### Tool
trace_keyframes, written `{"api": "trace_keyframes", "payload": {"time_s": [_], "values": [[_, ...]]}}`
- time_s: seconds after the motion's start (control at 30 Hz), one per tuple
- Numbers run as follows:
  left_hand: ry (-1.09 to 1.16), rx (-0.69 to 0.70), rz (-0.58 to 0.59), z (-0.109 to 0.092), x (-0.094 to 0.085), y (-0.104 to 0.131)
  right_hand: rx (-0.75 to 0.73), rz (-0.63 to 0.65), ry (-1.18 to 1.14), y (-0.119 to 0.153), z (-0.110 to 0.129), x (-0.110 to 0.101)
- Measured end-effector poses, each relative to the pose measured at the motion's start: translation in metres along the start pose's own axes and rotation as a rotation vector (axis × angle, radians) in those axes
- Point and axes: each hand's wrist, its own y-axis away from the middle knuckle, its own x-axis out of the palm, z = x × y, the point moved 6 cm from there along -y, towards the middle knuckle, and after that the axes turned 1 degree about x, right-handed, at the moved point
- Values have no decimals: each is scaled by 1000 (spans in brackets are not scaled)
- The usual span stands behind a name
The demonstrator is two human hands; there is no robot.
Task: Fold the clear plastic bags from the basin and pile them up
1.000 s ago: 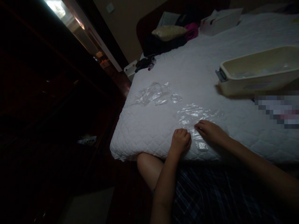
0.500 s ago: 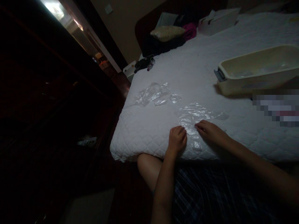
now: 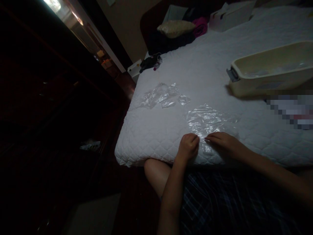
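Observation:
A clear plastic bag [image 3: 205,118] lies spread and wrinkled on the white quilted bed near its front edge. My left hand [image 3: 189,145] pinches the bag's near part from the left, fingers curled. From the right, my right hand [image 3: 221,141] pinches the same part, thumb and fingers pressed together. The two sets of fingertips are a short gap apart, with shiny plastic between them. A lower piece of the bag hangs toward me below the fingers. Farther left on the bed lie more crumpled clear plastic bags [image 3: 160,94], touched by neither hand.
A cream plastic bin [image 3: 271,83] with a grey latch stands at the right of the bed [image 3: 151,130]. Behind it are a white box [image 3: 231,18], a beige pillow [image 3: 176,28] and a magenta roll of cloth [image 3: 200,26]. Dark floor lies left of the bed.
Both hands have come closer together on the bag, the right one moving slightly toward me. The plastic between them is more gathered. The view has shifted slightly.

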Motion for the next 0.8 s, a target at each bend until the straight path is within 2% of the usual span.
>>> {"api": "trace_keyframes", "payload": {"time_s": [0.37,0.63,0.8], "values": [[63,-73,-44,4,3,0,18,30,15,-4,2,1],[105,-73,-66,4,2,0,45,52,-9,-3,1,5],[116,-64,-73,3,0,0,40,21,-25,1,0,2]]}}
